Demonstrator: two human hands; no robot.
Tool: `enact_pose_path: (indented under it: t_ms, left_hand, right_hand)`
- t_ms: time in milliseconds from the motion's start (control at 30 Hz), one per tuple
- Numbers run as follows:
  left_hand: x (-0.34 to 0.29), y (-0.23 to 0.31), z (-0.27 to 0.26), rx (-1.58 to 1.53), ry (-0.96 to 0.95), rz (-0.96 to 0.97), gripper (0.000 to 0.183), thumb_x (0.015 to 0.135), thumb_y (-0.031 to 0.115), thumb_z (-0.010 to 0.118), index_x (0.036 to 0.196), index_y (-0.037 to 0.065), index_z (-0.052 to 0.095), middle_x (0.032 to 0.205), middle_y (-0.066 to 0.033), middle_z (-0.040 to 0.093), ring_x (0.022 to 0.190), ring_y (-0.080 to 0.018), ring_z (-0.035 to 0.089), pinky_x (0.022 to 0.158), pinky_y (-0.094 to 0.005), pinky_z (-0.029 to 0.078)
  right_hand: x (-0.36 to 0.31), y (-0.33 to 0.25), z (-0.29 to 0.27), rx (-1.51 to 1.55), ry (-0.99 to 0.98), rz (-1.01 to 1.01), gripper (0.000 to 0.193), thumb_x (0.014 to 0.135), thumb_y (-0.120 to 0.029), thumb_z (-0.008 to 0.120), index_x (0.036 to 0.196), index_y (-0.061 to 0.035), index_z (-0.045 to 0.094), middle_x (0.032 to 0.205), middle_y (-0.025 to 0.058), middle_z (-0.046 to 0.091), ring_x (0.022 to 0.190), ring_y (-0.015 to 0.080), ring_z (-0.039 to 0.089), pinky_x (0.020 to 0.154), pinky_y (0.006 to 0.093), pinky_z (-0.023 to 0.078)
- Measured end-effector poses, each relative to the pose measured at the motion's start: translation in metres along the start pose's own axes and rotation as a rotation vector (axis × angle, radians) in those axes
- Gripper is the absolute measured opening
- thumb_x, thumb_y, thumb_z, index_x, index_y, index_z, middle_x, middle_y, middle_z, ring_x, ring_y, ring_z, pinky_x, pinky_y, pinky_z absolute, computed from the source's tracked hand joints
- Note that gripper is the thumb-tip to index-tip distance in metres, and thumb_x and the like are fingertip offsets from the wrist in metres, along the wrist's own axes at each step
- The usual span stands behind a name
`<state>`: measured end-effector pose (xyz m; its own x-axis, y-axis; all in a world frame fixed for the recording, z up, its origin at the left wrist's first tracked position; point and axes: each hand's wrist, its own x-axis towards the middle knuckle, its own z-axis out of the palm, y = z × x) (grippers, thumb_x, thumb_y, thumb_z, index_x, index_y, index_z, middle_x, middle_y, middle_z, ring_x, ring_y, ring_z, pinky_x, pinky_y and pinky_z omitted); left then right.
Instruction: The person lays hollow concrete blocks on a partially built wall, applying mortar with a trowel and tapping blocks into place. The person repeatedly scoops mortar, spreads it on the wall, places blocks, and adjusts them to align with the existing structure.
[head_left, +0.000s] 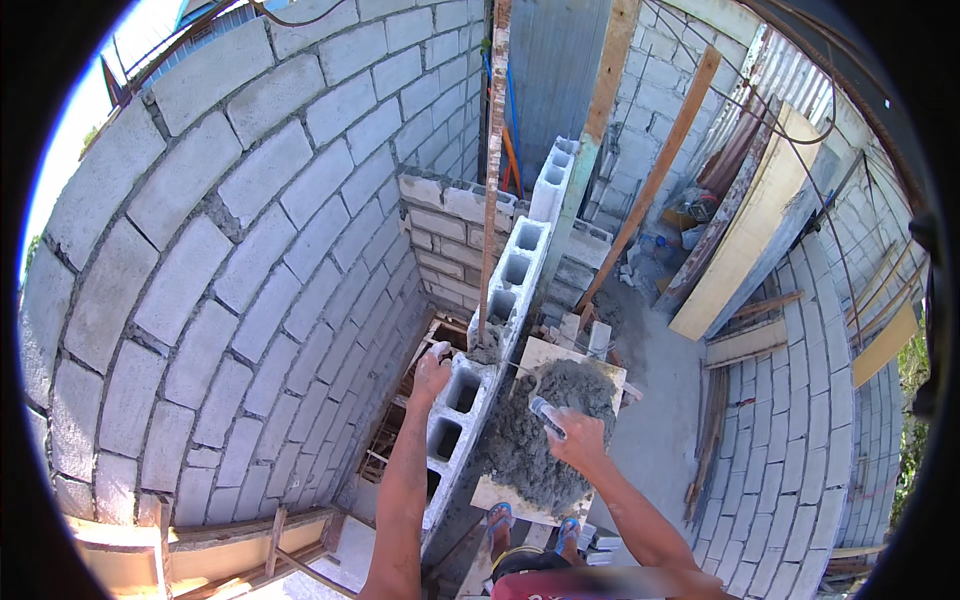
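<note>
Your right hand (580, 440) has its fingers clenched around the smooth, pale, rounded handle of a trowel-like tool (547, 415); the tool's far end is hard to make out against the mortar (575, 385). That mortar is a wet, lumpy grey heap, spread over a flat, pale board (536, 352) to the right of the block row. Your left hand (432, 370) is at the left edge of the row, beside a rough concrete hollow block (456, 413); its fingers look bent, but you cannot tell whether they grip anything. A dab of mortar (485, 350) sits by the foot of a mottled upright post (491, 200). The hollow block's squarish cavities open upward, too dark to show their contents. On your left, a wall (270, 190) of oblong grey blocks has rough mortar joints.
</note>
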<state>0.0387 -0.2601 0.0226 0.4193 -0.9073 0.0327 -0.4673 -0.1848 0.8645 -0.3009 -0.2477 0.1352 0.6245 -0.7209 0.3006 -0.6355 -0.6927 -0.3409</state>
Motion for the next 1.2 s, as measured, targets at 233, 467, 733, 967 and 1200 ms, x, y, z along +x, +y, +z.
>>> enact_pose_path:
  t_ms: [233, 467, 733, 967, 1200]
  left_hand:
    - [0.026, 0.000, 0.021, -0.076, -0.103, -0.143, 0.040, 0.084, 0.015, 0.059, 0.119, -0.004, 0.062, 0.116, -0.0232, 0.065, 0.114, -0.0332, 0.061, 0.099, -0.0386, 0.046]
    - [0.029, 0.006, 0.019, 0.041, -0.108, 0.078, 0.048, 0.080, 0.012, 0.063, 0.126, -0.001, 0.059, 0.117, -0.0172, 0.067, 0.111, -0.0275, 0.062, 0.097, -0.0362, 0.046]
    - [0.037, 0.010, 0.039, 0.431, -0.060, -0.115, 0.049, 0.078, 0.022, 0.068, 0.123, 0.002, 0.062, 0.116, -0.0215, 0.065, 0.107, -0.0306, 0.064, 0.092, -0.0383, 0.050]
    - [0.051, -0.028, 0.018, -0.734, -0.012, -0.329, 0.041, 0.097, 0.026, 0.051, 0.128, 0.002, 0.058, 0.120, -0.0133, 0.065, 0.106, -0.0259, 0.062, 0.090, -0.0341, 0.048]
    - [0.021, -0.026, -0.011, -0.647, -0.029, -0.527, 0.062, 0.095, 0.055, 0.046, 0.135, 0.008, 0.053, 0.125, -0.0081, 0.063, 0.117, -0.0280, 0.057, 0.103, -0.0554, 0.030]
  right_hand:
    - [0.007, -0.010, 0.005, 0.100, 0.087, 0.023, 0.041, 0.069, -0.017, 0.073, 0.110, -0.0185, 0.065, 0.079, 0.0083, 0.063, 0.067, 0.0302, 0.064, 0.054, 0.0445, 0.049]
    - [0.009, -0.024, -0.020, 0.294, 0.146, 0.328, 0.038, 0.069, -0.019, 0.076, 0.105, -0.0107, 0.072, 0.090, 0.0144, 0.072, 0.078, 0.0322, 0.070, 0.071, 0.0389, 0.056]
    - [0.029, -0.041, -0.011, 0.530, 0.276, 0.440, 0.040, 0.075, -0.017, 0.075, 0.110, 0.0004, 0.068, 0.085, 0.0178, 0.071, 0.071, 0.0262, 0.071, 0.068, 0.0334, 0.053]
    - [0.058, 0.003, -0.066, 1.218, -0.377, 0.851, 0.034, 0.081, -0.009, 0.072, 0.113, -0.0001, 0.068, 0.078, 0.0112, 0.069, 0.058, 0.0115, 0.060, 0.042, 0.0230, 0.033]
    - [0.087, -0.005, -0.058, 1.215, -0.222, 0.874, 0.031, 0.083, -0.010, 0.071, 0.112, 0.0014, 0.068, 0.082, 0.0099, 0.066, 0.064, 0.0118, 0.061, 0.041, 0.0228, 0.028]
